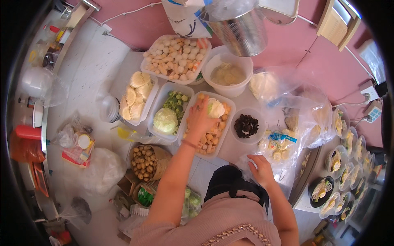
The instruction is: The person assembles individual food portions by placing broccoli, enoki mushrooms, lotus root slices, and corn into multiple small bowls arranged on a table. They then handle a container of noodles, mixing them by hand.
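My left hand (200, 119) reaches into a clear rectangular tub (228, 123) of orange and tan chunks. Its fingers and thumb are apart beside a pale, whitish lump (215, 108); some fingertips are hidden. My right hand (261, 170) hangs near my waist, fingers spread, beside a clear plastic bag (301, 119). Left of the tub stands another with broccoli (175, 101) and a pale green cabbage (165, 121). On its right is a round bowl of dark, wrinkled pieces (246, 126).
Behind are a large tub of pale balls (175, 57), a white bucket (228, 71) and a perforated metal basket (240, 33). A tub of yellowish slabs (138, 96) stands left. Low down is a paper bag of small brown balls (144, 162). Several filled bowls (322, 191) line the right counter.
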The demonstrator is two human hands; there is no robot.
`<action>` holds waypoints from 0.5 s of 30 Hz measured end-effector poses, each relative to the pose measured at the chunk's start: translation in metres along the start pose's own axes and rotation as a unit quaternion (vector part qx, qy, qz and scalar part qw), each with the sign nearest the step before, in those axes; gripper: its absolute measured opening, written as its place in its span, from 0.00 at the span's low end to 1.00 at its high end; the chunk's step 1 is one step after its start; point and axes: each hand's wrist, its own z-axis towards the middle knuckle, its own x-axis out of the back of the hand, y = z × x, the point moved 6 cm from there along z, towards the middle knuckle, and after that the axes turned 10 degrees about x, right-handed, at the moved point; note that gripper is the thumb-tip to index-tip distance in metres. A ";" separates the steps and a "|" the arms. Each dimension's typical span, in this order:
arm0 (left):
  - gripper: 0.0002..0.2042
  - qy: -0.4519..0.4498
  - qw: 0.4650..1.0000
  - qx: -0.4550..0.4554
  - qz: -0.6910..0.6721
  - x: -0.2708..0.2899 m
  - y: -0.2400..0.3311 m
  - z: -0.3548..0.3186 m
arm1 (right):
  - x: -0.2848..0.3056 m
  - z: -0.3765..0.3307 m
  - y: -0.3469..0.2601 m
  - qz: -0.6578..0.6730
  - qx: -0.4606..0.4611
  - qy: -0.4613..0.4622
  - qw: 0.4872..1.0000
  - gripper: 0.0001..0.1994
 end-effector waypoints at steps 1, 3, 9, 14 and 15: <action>0.44 -0.046 0.998 0.020 0.023 -0.008 0.000 0.008 | -0.004 0.001 0.000 0.007 0.000 0.003 1.000 0.12; 0.46 -0.143 0.986 0.049 0.068 -0.023 0.001 0.020 | -0.012 0.002 0.008 0.015 -0.007 0.017 1.000 0.12; 0.40 -0.027 0.993 0.028 -0.107 0.011 0.016 -0.007 | -0.021 0.007 0.009 0.254 -0.142 0.017 0.957 0.20; 0.43 -0.095 0.943 -0.044 -0.315 0.018 0.114 -0.102 | -0.013 0.015 -0.017 0.589 -0.123 0.179 0.778 0.37; 0.44 -0.113 0.948 -0.087 -0.286 0.019 0.134 -0.119 | -0.009 0.009 -0.009 0.574 -0.143 0.217 0.776 0.38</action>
